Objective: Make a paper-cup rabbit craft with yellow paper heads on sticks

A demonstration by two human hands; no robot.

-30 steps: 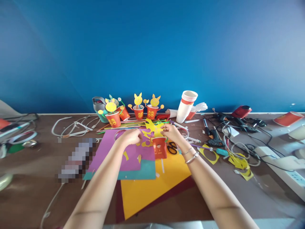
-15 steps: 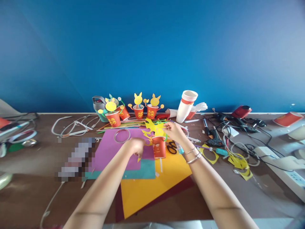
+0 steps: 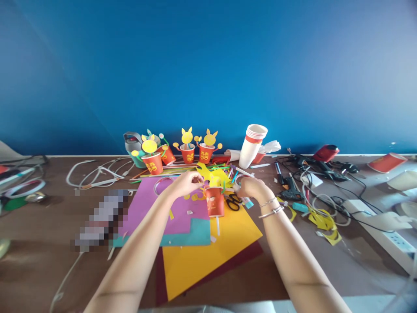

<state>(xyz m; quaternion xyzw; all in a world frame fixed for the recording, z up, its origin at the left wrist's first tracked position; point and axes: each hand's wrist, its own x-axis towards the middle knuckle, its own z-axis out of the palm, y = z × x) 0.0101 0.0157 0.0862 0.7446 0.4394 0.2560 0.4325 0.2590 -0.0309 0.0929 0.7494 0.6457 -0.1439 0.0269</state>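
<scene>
A red paper cup [image 3: 215, 203] stands on the coloured sheets, with a yellow paper cutout [image 3: 215, 179] at its top and a white straw [image 3: 217, 225] sticking out below it. My left hand [image 3: 184, 184] is pinched on the cutout's left edge, just above the cup's rim. My right hand [image 3: 252, 188] is closed just right of the cup; what it holds is hidden. Black scissors [image 3: 232, 202] lie under its wrist side. The cup rests over a purple sheet [image 3: 150, 208], a teal sheet [image 3: 195, 234] and a yellow sheet [image 3: 208, 256].
Finished red cups with yellow bunny toppers [image 3: 188, 152] line the back by the blue wall. A stack of white cups [image 3: 252, 145] leans beside them. A glue gun [image 3: 291, 187], cables, yellow scraps [image 3: 325, 221] and a power strip [image 3: 392, 237] crowd the right. White cords [image 3: 94, 176] lie left.
My left hand has lifted from the purple sheet to the cutout at the cup's top. My right hand has come off the cutout and dropped to the cup's right side.
</scene>
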